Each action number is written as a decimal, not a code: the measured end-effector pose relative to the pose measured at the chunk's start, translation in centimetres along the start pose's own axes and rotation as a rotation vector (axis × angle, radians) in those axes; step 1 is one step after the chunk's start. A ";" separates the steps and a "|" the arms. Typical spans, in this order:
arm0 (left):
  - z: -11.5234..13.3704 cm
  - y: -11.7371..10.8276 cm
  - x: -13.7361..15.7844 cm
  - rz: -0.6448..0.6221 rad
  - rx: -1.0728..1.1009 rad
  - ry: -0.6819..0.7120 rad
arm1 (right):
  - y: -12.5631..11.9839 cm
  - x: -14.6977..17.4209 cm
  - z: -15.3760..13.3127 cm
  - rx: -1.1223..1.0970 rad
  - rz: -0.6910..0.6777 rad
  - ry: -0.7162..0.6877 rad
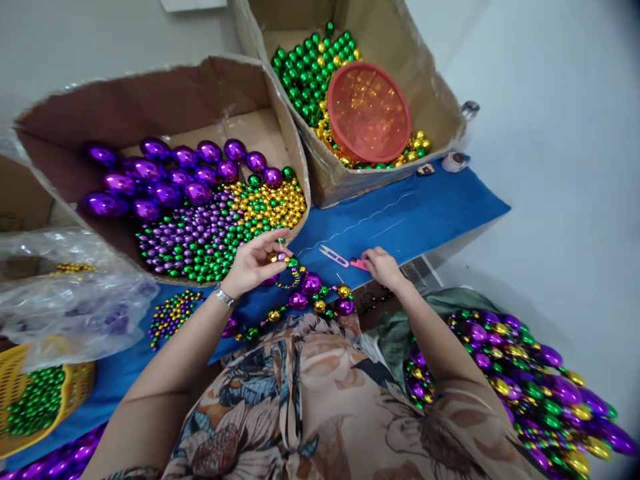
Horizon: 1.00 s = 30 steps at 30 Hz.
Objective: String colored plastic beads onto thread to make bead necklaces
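My left hand (257, 263), wearing a metal watch at the wrist, pinches a string of beads (294, 270) with small green, gold and purple beads hanging from the fingers. The string runs on across the table edge with larger shiny purple, gold and green balls (311, 285) lying near my body. My right hand (384, 268) is closed at the end of a small pink object (359, 265), whose kind I cannot make out. Just left of it, thread snips (334, 255) with a pink handle lie on the blue cloth. A pale thread (345, 227) stretches over the cloth.
A cardboard box (280, 120) of purple balls and small beads stands ahead left. Behind it, another box (335, 177) holds green and gold beads and a red basket (336, 133). A yellow basket (75, 387) sits at left; finished-looking bead strands (550, 393) hang at right.
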State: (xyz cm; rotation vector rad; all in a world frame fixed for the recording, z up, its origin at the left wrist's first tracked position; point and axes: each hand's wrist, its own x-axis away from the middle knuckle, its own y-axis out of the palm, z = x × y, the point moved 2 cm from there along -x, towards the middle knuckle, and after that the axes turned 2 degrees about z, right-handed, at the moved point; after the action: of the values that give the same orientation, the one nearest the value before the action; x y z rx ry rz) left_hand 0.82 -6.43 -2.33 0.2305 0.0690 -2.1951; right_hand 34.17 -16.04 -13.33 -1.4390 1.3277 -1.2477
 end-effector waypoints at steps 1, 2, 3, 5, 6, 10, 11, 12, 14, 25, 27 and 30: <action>0.0 0.0 0.0 0.003 0.003 0.004 | -0.1 -0.2 -0.3 0.002 -0.002 -0.017; -0.1 0.0 0.0 0.006 0.007 0.007 | -0.3 -0.4 -0.5 0.007 -0.001 -0.036; -0.1 0.0 0.0 0.009 0.011 0.010 | -0.5 -0.4 -0.6 0.013 0.003 -0.058; -0.2 -0.1 0.1 0.014 0.021 0.013 | -0.7 -0.1 -0.9 0.040 0.012 -0.113; -0.3 -0.2 0.2 0.015 0.026 0.015 | -0.8 0.2 -0.9 0.063 0.012 -0.137; -0.4 -0.2 0.2 0.011 0.040 0.018 | -0.5 1.2 -1.1 0.129 -0.007 -0.132; -0.5 -0.2 0.1 0.010 0.038 0.016 | -0.6 1.4 -1.2 0.096 0.007 -0.119; -0.5 -0.1 0.1 0.008 0.034 0.014 | -0.8 1.4 -1.6 0.032 0.038 -0.115; -0.6 0.0 0.0 -0.004 0.027 0.013 | -1.8 1.3 -2.7 -0.176 0.110 -0.140; -1.0 0.4 0.3 -0.046 0.013 -0.032 | -10.6 -2.8 -14.9 -0.558 -0.037 -0.514; -0.9 0.4 0.3 -0.049 0.012 -0.028 | -10.8 -3.7 -15.6 -0.453 -0.012 -0.508; -1.1 0.3 0.2 -0.057 0.023 -0.015 | -11.1 -4.4 -16.2 -0.308 0.034 -0.525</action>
State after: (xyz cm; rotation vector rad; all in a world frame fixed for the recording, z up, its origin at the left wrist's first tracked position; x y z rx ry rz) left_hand 1.15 -6.64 -3.39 0.2281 0.0422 -2.2554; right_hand 20.73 -9.14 -0.05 -1.7926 1.1975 -0.5897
